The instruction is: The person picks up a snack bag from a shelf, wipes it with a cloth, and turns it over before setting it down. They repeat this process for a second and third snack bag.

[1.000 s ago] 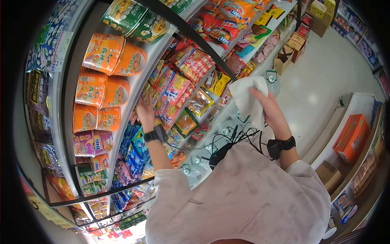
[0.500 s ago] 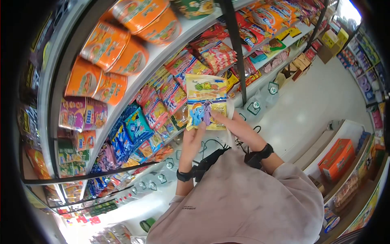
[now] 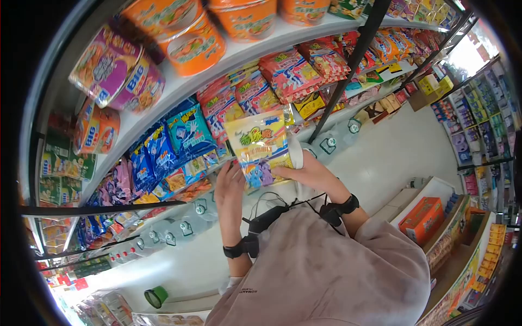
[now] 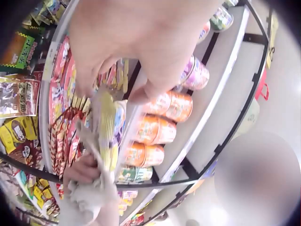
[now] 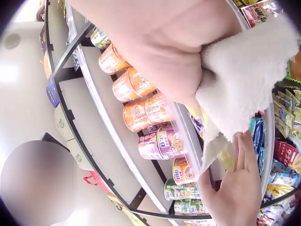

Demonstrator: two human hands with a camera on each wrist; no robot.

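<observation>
A yellow snack bag (image 3: 260,142) with cartoon ponies on its front is held up before the shelf. My right hand (image 3: 305,173) pinches its lower right side, thumb across the front. That hand also holds a white cloth (image 5: 244,70), which hangs behind the bag's right edge in the head view. My left hand (image 3: 229,191) is at the bag's lower left edge with its fingers extended. In the right wrist view, the left hand (image 5: 235,190) shows straight fingers close to the cloth. From the left wrist, the bag (image 4: 108,134) appears edge-on below the left thumb.
Orange noodle tubs (image 3: 196,46) and a purple one (image 3: 111,68) line the shelf above. Behind the bag lie pink snack bags (image 3: 288,73) and blue ones (image 3: 187,130). A black shelf post (image 3: 348,76) rises at the right. Large clear bottles (image 3: 331,144) stand on the floor below.
My left hand came out of the shelf and a yellow bag appeared between both hands; now the left fingers have loosened from its lower edge. The head view has swung along the shelf.
</observation>
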